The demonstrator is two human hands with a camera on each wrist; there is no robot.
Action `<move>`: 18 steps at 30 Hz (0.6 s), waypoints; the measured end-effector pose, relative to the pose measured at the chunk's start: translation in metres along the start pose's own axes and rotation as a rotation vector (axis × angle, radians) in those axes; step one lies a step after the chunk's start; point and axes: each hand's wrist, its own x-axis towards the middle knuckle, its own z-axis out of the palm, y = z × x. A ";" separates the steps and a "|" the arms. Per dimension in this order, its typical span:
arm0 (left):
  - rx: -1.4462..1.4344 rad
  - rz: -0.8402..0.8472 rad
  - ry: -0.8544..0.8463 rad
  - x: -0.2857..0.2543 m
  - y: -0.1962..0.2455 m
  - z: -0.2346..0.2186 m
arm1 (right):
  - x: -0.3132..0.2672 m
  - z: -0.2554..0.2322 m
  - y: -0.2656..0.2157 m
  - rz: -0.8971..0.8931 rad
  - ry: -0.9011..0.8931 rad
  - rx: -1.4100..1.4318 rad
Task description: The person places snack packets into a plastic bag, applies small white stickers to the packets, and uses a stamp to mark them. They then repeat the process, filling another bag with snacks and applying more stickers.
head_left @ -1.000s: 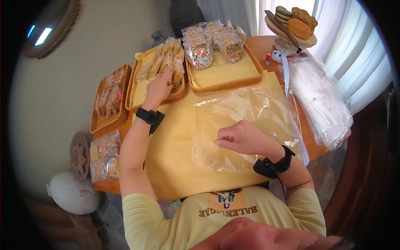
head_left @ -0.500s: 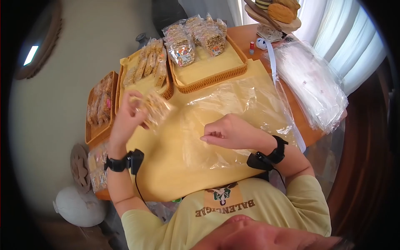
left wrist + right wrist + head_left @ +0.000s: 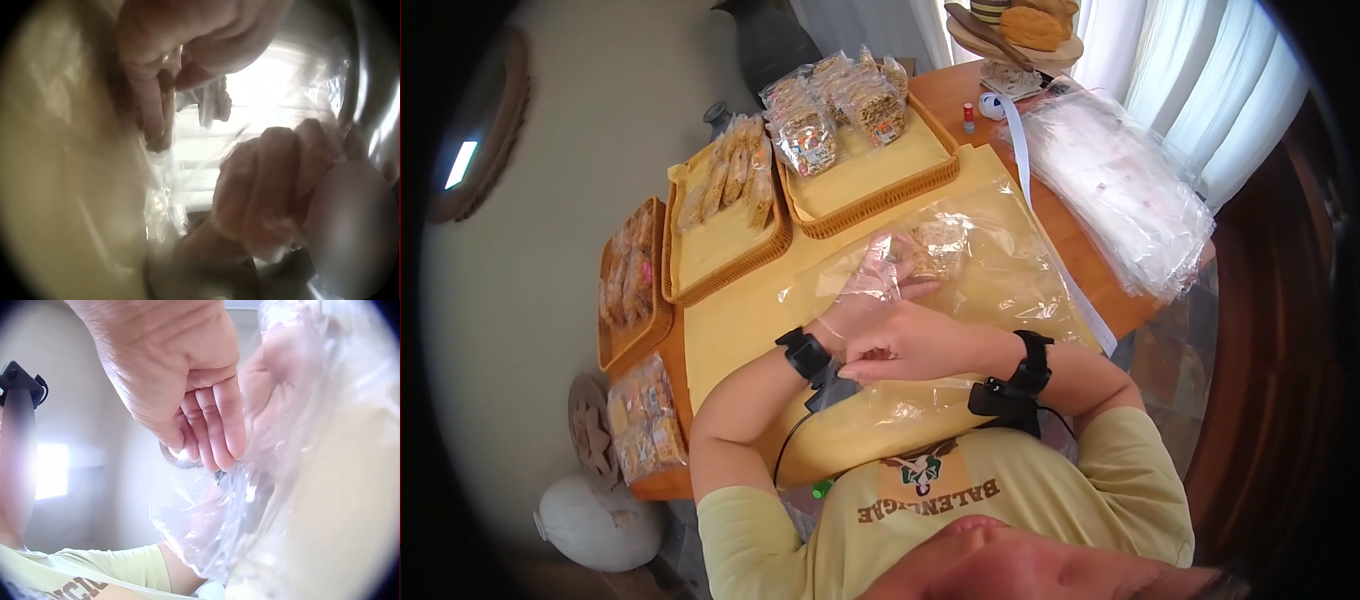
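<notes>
My left hand (image 3: pixel 875 290) reaches inside a large clear plastic bag (image 3: pixel 1025 285) that lies over the middle of the table. It holds a wrapped puffed-grain snack (image 3: pixel 940 250), pinched between thumb and fingers in the left wrist view, where the snack (image 3: pixel 166 103) shows edge-on. My right hand (image 3: pixel 925 342) lies across the left forearm near the wrist, its fingers bent. In the right wrist view those fingers (image 3: pixel 215 428) and the thumb pinch the bag's edge (image 3: pixel 200 515), with the film draping below over the left arm.
Behind stand a wicker tray (image 3: pixel 878 210) of bagged snacks, another tray (image 3: pixel 725 280) with upright packs, and a narrower one (image 3: pixel 635 340) at left. Wrapped packs (image 3: pixel 645 425) lie at the left edge. A stack of clear bags (image 3: pixel 1115 185), white ribbon (image 3: pixel 1020 150) and red-capped tube (image 3: pixel 968 117) are at right.
My left hand took a wrapped snack from the middle tray, carried it right and into the plastic bag. My right hand stayed nearly in place, and the bag's near film now covers the left wrist.
</notes>
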 end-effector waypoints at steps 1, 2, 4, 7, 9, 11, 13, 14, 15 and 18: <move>-0.045 0.057 0.005 0.004 -0.001 0.006 | 0.000 0.000 0.001 -0.021 0.049 0.043; -0.045 0.052 0.000 0.005 -0.002 0.008 | 0.000 0.000 0.000 -0.018 0.055 0.041; 0.118 0.051 -0.104 0.005 -0.002 0.014 | -0.001 0.000 -0.001 0.012 0.074 0.116; 0.463 -0.053 -0.084 -0.004 0.012 0.025 | 0.000 0.000 0.001 -0.025 0.100 0.121; 1.072 0.179 -0.163 -0.003 0.015 0.018 | 0.000 -0.002 -0.003 -0.053 0.108 0.072; 1.674 0.428 -0.239 -0.001 0.021 0.017 | 0.000 -0.002 -0.005 -0.081 0.113 0.023; 2.025 0.280 -0.334 0.002 0.029 0.021 | 0.001 -0.002 -0.005 -0.119 0.085 0.019; 2.027 0.285 -0.331 0.007 0.026 0.016 | 0.001 -0.002 -0.005 -0.121 0.083 0.014; 2.049 0.325 -0.358 0.014 0.020 0.010 | 0.001 -0.001 -0.005 -0.133 0.088 0.024; 2.151 0.326 -0.365 0.022 0.017 0.034 | -0.001 0.001 -0.003 -0.118 0.067 0.047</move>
